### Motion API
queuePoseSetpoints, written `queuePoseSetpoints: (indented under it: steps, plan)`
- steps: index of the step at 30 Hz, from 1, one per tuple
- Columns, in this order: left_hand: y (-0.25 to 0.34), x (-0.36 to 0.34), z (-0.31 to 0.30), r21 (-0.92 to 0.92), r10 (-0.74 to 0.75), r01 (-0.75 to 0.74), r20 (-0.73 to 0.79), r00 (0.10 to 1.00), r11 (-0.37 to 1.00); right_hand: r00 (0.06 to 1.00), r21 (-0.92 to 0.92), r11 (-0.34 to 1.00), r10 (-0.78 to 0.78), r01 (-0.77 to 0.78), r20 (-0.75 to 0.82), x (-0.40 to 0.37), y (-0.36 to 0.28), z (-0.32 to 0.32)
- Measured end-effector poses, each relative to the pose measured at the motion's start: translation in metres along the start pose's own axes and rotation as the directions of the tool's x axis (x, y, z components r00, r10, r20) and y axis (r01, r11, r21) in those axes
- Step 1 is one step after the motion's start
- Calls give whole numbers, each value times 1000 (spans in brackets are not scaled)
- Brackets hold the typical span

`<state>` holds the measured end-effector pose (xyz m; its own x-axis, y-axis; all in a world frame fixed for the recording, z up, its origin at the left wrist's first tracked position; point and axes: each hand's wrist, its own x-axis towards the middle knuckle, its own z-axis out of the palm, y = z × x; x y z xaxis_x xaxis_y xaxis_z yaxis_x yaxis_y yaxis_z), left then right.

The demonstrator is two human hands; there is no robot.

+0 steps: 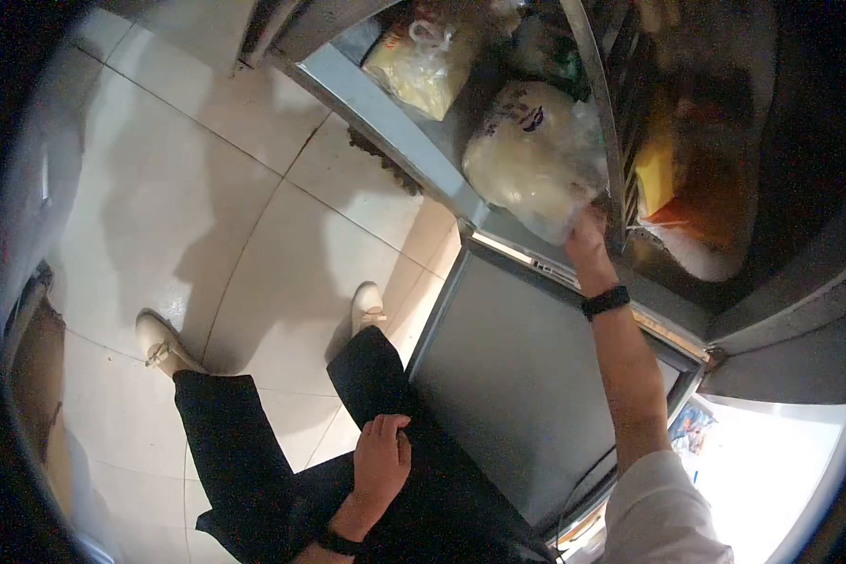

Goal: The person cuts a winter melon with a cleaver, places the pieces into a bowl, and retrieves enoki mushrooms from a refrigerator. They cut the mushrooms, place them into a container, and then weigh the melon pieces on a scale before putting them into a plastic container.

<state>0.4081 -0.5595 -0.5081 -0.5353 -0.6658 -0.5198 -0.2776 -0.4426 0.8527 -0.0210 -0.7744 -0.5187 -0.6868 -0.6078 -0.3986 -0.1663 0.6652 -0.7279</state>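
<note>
My right hand (587, 230) reaches into an open cabinet and is closed at the near end of a clear plastic bag (526, 155). The bag is bulky, with pale contents and dark purple printing; what is inside cannot be made out. My fingers are partly blurred against the plastic. Close beyond it in the same compartment lies another knotted plastic bag (423, 66) with yellowish contents. My left hand (383, 461) rests near my dark-trousered thigh, fingers curled in, with nothing visible in them.
A grey door panel (508, 367) stands between my legs and the cabinet. A metal rack (620, 122) divides the bag from yellow and orange packages (663, 179) on the right. A bright white compartment (761, 461) lies lower right. Pale floor tiles (254, 207) stretch left.
</note>
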Motion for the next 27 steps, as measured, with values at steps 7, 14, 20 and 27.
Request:
queuePoseSetpoints:
  steps: [7, 14, 20, 27]
  plan:
    - [0, 2, -3, -8, -20, 19, -27, 999, 1000, 982, 357, 934, 45, 25, -186, -89, -29, 20]
    - [-8, 7, 2, -28, 39, -43, -137, 990, 999, 992, 542, 832, 124, -114, 19, -175, -40, 4]
    - [13, 32, -18, -760, -49, 204, 221, 974, 617, 992, 356, 931, 110, -81, -63, -292, -71, 19]
    - [35, 45, -63, -995, 58, 33, 27, 998, -98, 984, 69, 997, -51, 39, 172, -331, -40, 110]
